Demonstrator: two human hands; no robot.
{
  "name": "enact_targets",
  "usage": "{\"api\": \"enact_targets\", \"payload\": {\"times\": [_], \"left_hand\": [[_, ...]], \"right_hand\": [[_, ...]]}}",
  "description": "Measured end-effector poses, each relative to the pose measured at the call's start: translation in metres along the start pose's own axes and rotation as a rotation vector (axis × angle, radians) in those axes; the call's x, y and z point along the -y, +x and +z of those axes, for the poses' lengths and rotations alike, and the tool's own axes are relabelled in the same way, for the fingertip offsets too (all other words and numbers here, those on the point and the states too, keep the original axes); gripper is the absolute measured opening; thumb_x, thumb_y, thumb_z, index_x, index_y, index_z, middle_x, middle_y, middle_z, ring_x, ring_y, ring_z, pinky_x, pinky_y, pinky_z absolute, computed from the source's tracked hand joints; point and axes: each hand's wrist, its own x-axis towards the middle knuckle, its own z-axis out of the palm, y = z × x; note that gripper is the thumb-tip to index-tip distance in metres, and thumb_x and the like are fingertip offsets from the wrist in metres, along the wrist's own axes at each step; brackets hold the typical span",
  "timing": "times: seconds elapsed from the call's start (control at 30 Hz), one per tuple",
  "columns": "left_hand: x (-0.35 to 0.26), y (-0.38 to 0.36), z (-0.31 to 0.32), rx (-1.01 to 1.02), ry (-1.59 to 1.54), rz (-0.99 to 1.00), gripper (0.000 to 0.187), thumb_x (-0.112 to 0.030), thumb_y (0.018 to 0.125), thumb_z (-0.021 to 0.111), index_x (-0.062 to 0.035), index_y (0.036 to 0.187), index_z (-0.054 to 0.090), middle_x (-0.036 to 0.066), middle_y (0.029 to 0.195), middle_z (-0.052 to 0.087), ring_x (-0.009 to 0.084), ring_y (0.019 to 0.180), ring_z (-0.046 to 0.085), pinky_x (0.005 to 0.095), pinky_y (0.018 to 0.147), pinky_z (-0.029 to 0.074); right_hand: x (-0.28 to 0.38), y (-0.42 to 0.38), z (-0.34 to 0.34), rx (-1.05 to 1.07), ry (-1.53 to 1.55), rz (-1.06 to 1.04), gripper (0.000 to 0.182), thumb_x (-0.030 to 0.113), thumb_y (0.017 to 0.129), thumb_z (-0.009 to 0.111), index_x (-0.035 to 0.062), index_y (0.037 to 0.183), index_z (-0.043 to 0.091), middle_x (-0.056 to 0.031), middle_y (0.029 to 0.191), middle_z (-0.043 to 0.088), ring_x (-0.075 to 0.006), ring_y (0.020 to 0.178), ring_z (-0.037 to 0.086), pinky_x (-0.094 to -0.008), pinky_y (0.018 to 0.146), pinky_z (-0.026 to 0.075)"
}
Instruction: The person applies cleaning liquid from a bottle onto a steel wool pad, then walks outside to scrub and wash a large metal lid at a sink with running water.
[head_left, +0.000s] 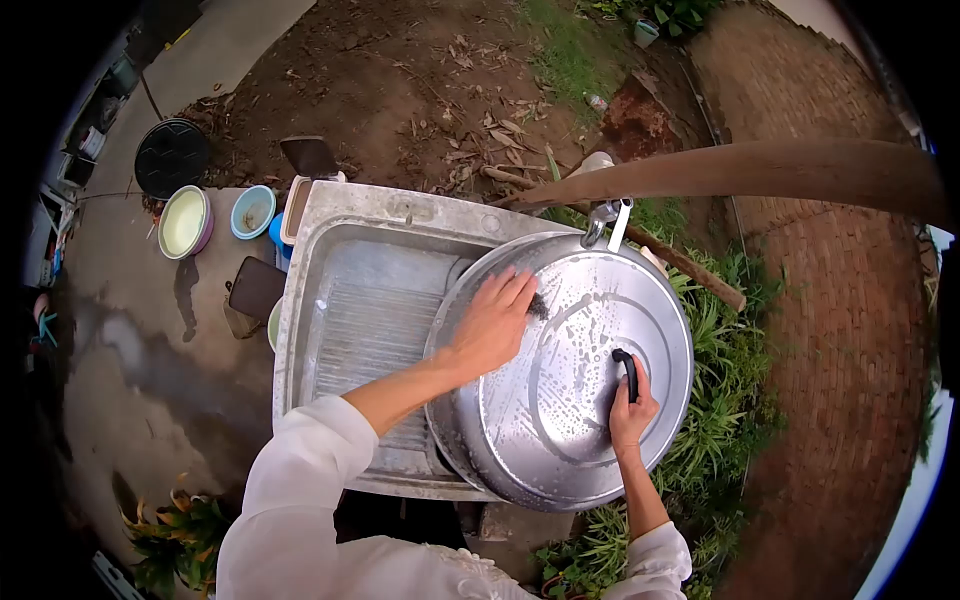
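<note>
A large round metal lid (560,330), wet and streaked with droplets, lies tilted over the right part of a stone washing sink (350,205). My left hand (497,312) presses a dark scouring pad (538,307) onto the lid's upper left area; most of the pad is under the fingers. At the lid's middle, the fingers of my right hand (632,405) are wrapped round its black handle (627,372). Another metal rim (440,385) shows behind the lid's left edge; what it belongs to is mostly hidden. A metal tap (603,218) stands just past the lid's far edge.
The sink's ribbed washboard (370,330) lies left of the lid. A brown wooden beam (740,175) crosses above right. Basins, one pale yellow inside (183,222) and one light blue (253,212), stand on the ground at left. Green plants (715,380) grow along the right side.
</note>
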Motion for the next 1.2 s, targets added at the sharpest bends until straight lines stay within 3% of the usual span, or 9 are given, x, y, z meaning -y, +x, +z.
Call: {"api": "enact_targets", "payload": {"times": [0.17, 0.33, 0.5, 0.67, 0.73, 0.8, 0.97, 1.17, 1.2], "left_hand": [[0.034, 0.110, 0.026, 0.138, -0.237, -0.179, 0.046, -0.019, 0.093, 0.050, 0.0043, 0.132, 0.047, 0.022, 0.133, 0.050, 0.0365, 0.120, 0.050, 0.0411, 0.102, 0.040], [0.055, 0.010, -0.009, 0.170, -0.410, -0.442, 0.043, -0.023, 0.094, 0.048, 0.0060, 0.125, 0.049, 0.026, 0.122, 0.054, 0.0418, 0.112, 0.052, 0.0443, 0.097, 0.042], [0.019, -0.085, -0.003, -0.266, -0.433, -0.206, 0.043, -0.015, 0.092, 0.049, 0.0057, 0.130, 0.046, 0.025, 0.140, 0.042, 0.0400, 0.126, 0.044, 0.0403, 0.106, 0.036], [0.062, 0.050, 0.011, -0.078, -0.485, -0.061, 0.039, -0.013, 0.092, 0.051, -0.0009, 0.129, 0.052, 0.017, 0.142, 0.044, 0.0365, 0.128, 0.043, 0.0393, 0.108, 0.035], [0.070, 0.074, 0.007, 0.352, -0.463, -0.358, 0.043, -0.017, 0.093, 0.051, -0.0013, 0.132, 0.049, 0.017, 0.144, 0.042, 0.0344, 0.130, 0.042, 0.0387, 0.107, 0.035], [0.062, 0.010, 0.009, -0.064, -0.520, -0.112, 0.047, -0.019, 0.094, 0.049, -0.0008, 0.137, 0.044, 0.018, 0.145, 0.041, 0.0352, 0.132, 0.040, 0.0397, 0.109, 0.033], [0.028, -0.114, 0.004, -0.170, -0.607, -0.223, 0.050, -0.013, 0.094, 0.047, 0.0017, 0.141, 0.037, 0.021, 0.146, 0.038, 0.0393, 0.137, 0.031, 0.0447, 0.114, 0.024], [0.114, 0.006, 0.048, -0.060, -0.832, -0.294, 0.027, -0.016, 0.096, 0.043, 0.0048, 0.106, 0.057, 0.024, 0.130, 0.051, 0.0398, 0.127, 0.042, 0.0410, 0.105, 0.035], [0.121, 0.008, 0.065, -0.058, -0.841, -0.305, 0.027, -0.016, 0.096, 0.043, 0.0048, 0.106, 0.057, 0.024, 0.130, 0.051, 0.0398, 0.127, 0.042, 0.0410, 0.105, 0.035]], "right_hand": [[0.000, 0.000, 0.000, -0.019, -0.069, -0.032, 0.034, 0.001, 0.088, 0.056, 0.0030, 0.121, 0.062, -0.0183, 0.093, 0.069, -0.0183, 0.065, 0.063, -0.0290, 0.060, 0.047], [0.005, -0.001, 0.000, 0.001, -0.069, 0.056, 0.032, 0.000, 0.089, 0.054, 0.0023, 0.120, 0.062, -0.0176, 0.100, 0.070, -0.0235, 0.080, 0.069, -0.0300, 0.066, 0.049], [0.000, -0.001, 0.003, -0.016, -0.077, 0.035, 0.032, 0.001, 0.090, 0.054, -0.0006, 0.121, 0.060, -0.0164, 0.098, 0.071, -0.0141, 0.073, 0.065, -0.0275, 0.061, 0.047], [-0.004, -0.001, 0.003, -0.012, -0.113, 0.030, 0.037, -0.002, 0.086, 0.053, 0.0031, 0.122, 0.061, -0.0159, 0.086, 0.069, -0.0137, 0.054, 0.052, -0.0272, 0.052, 0.042], [-0.002, 0.000, 0.001, -0.036, -0.134, -0.038, 0.037, -0.002, 0.087, 0.053, 0.0030, 0.122, 0.061, -0.0160, 0.086, 0.069, -0.0146, 0.055, 0.053, -0.0276, 0.054, 0.043], [-0.004, 0.002, 0.006, -0.090, -0.120, -0.130, 0.036, -0.002, 0.087, 0.052, 0.0033, 0.122, 0.061, -0.0163, 0.087, 0.069, -0.0168, 0.059, 0.055, -0.0287, 0.057, 0.045], [-0.002, 0.001, 0.004, -0.038, -0.079, 0.022, 0.037, -0.002, 0.087, 0.053, 0.0032, 0.123, 0.060, -0.0122, 0.080, 0.066, -0.0116, 0.054, 0.050, -0.0256, 0.052, 0.040], [-0.026, 0.008, 0.008, -0.138, -0.193, -0.195, 0.032, 0.001, 0.090, 0.052, 0.0003, 0.121, 0.061, -0.0169, 0.095, 0.069, -0.0156, 0.069, 0.061, -0.0270, 0.061, 0.046], [-0.008, 0.005, 0.004, -0.064, -0.125, 0.076, 0.031, 0.004, 0.093, 0.052, -0.0011, 0.123, 0.060, -0.0118, 0.103, 0.069, -0.0115, 0.079, 0.058, -0.0255, 0.068, 0.046]]}}
